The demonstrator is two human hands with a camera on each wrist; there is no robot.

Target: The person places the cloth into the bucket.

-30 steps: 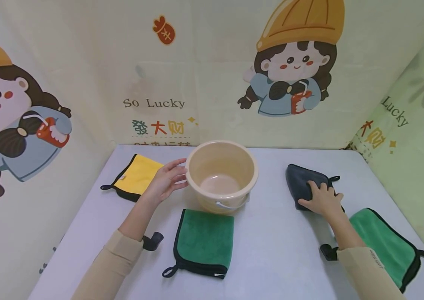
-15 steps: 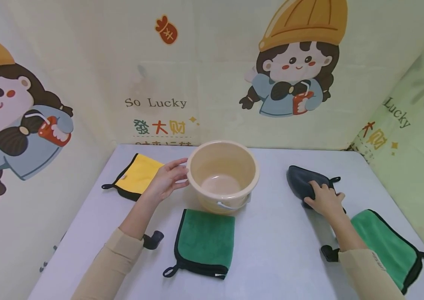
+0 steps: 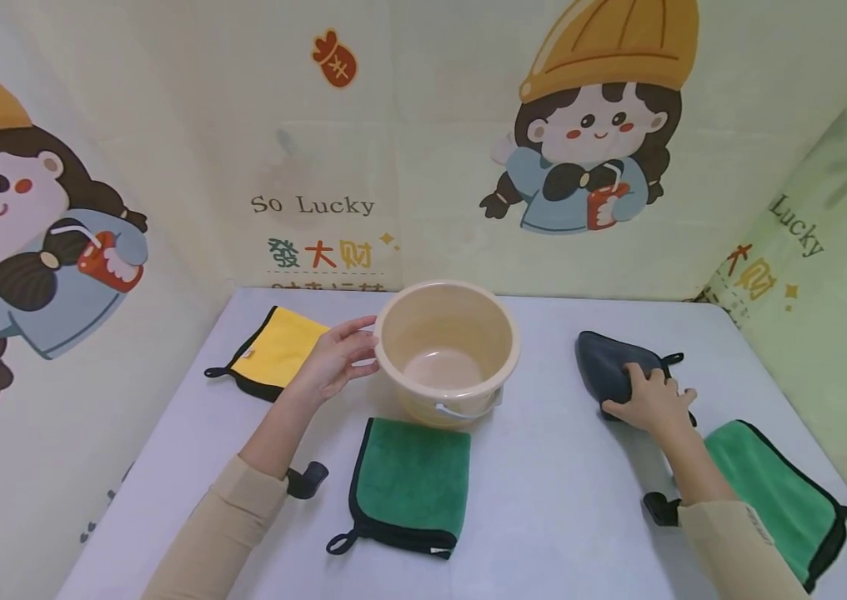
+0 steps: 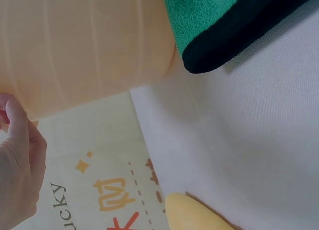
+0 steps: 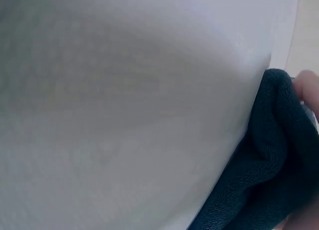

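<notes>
Dk blue cloth (image 3: 603, 367), soft-looking, folded; pinched by R hand (image 3: 652, 400).
More bunched vs. earlier; L hand (image 3: 335, 360) spread at bucket (image 3: 446, 321).

right of the left hand (image 3: 337, 362), the bucket (image 3: 448, 333) looks smooth, glossy plastic; left of it, the yellow cloth (image 3: 281, 346) looks matt. under the right hand (image 3: 654, 402), the navy cloth (image 3: 603, 367) looks fuzzy.

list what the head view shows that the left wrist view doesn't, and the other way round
Only the head view shows the right hand holding the dark cloth, the far-right green cloth and the inside of the bucket.

Only the left wrist view shows pale stripes along the bucket's side.

Both show the left hand, bucket, middle green cloth, yellow cloth, table and printed backdrop.
</notes>
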